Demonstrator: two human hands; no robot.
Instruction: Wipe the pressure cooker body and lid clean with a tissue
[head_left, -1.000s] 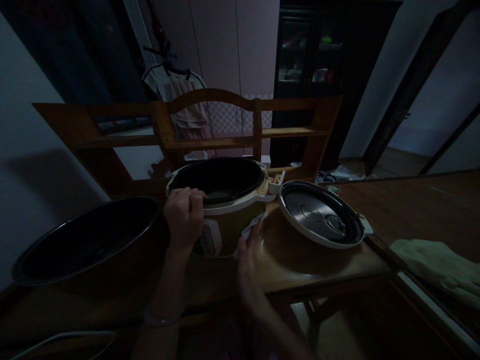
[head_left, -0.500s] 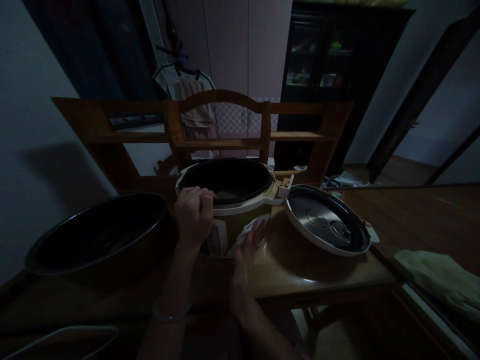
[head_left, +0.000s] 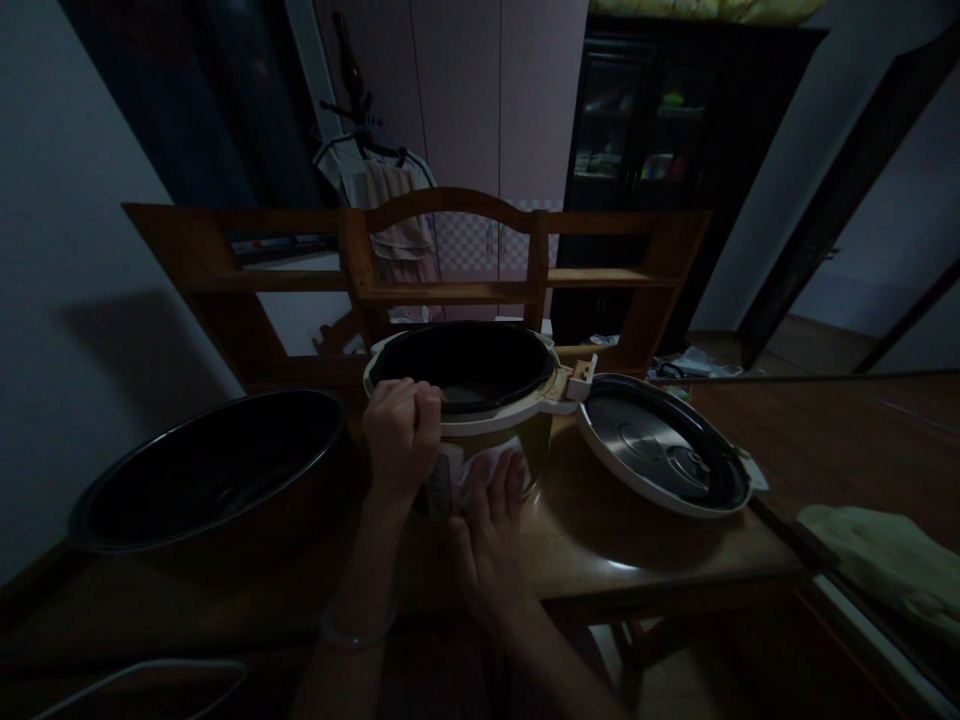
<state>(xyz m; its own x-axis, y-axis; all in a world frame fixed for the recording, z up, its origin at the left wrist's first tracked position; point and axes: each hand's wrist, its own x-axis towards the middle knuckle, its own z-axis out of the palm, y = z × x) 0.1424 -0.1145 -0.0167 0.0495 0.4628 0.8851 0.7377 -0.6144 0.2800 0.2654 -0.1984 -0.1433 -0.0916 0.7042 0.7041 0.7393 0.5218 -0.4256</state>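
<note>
The worktop was brown and glossy, catching a bright streak at about four o'clock from the cooker, in a dim room. A wooden rack stood at twelve o'clock behind it, with hanging clothes at eleven, a pink wardrobe further back and a dark glass-fronted cabinet towards one. A pale cloth bundle lay at four o'clock, beyond the worktop's right end.

Both your forearms reached up from six o'clock. Your left hand, with a bracelet at its wrist, had its fingers bent and pressed together over the near-left rim, at about seven o'clock. Your right hand lay against the near wall at six, fingers fairly straight and slightly spread, thumb held away to the left.

The cooker stood upright and uncovered, directly ahead of your fingers. A white wipe was under your right fingers, flat against the cooker's front and beside its panel. The dark pot sat at nine o'clock, the upturned lid at three, near the cooker's hinge.
</note>
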